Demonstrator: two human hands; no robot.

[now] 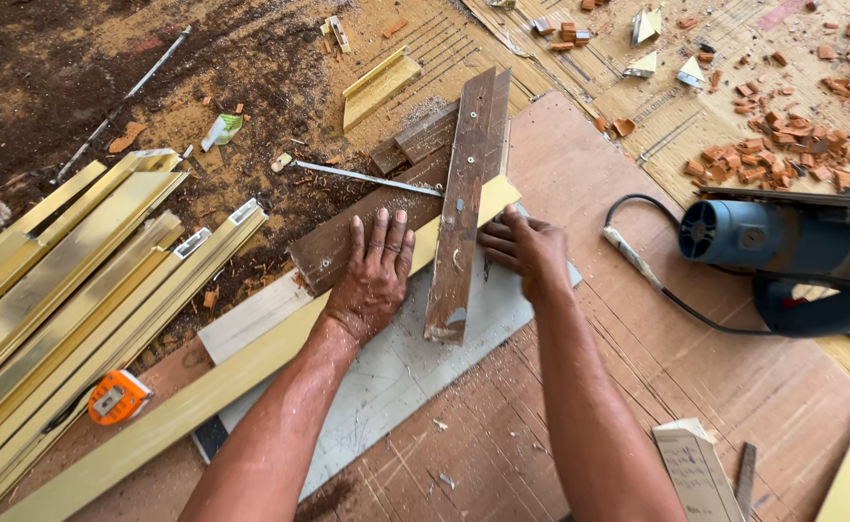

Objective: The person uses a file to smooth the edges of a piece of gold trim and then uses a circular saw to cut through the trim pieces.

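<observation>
My left hand (374, 275) lies flat, fingers spread, on a long gold metal strip (212, 387) and the dark wooden board (347, 237) beneath it. My right hand (526, 251) rests beside an upright dark wooden plank (465, 203) that crosses the strip, its fingers touching the plank's right edge. What those fingers hold, if anything, is hidden. A grey sheet (396, 372) lies under both, on a brown plywood board (715, 377).
A blue circular saw (782, 256) with a black cable (637, 275) sits at the right. Several gold profiles (67, 261) are stacked at the left, an orange tape measure (115, 396) beside them. Orange brick chips (792, 126) litter the top right. A metal rod (367, 177) lies above.
</observation>
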